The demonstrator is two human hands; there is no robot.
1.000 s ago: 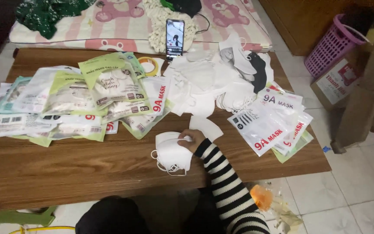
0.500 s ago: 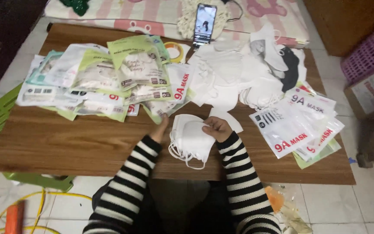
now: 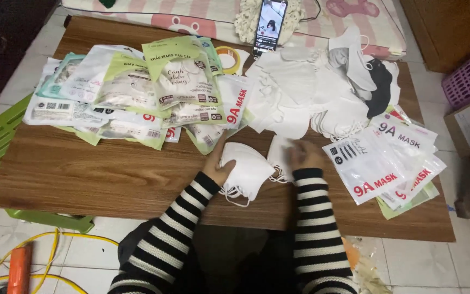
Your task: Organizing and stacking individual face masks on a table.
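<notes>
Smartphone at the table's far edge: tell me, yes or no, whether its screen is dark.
No, the smartphone shows a lit picture, propped beyond the loose white masks.

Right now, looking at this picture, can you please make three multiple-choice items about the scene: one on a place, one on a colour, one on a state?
1. Where does the upright smartphone stand?
A. at the table's far edge
B. on the floor
C. in the purple basket

2. What colour is the one dark mask in the heap of loose masks?
A. red
B. black
C. blue

3. What is the left hand doing?
A. resting flat on bare wood
B. holding tape
C. holding a small stack of folded white face masks

Answers: 1 A, it leans at the far side of the brown wooden table. 2 B, it lies black among white ones. 3 C, its grip closes on the stack, while the right hand reaches to another white mask beside it.
</notes>
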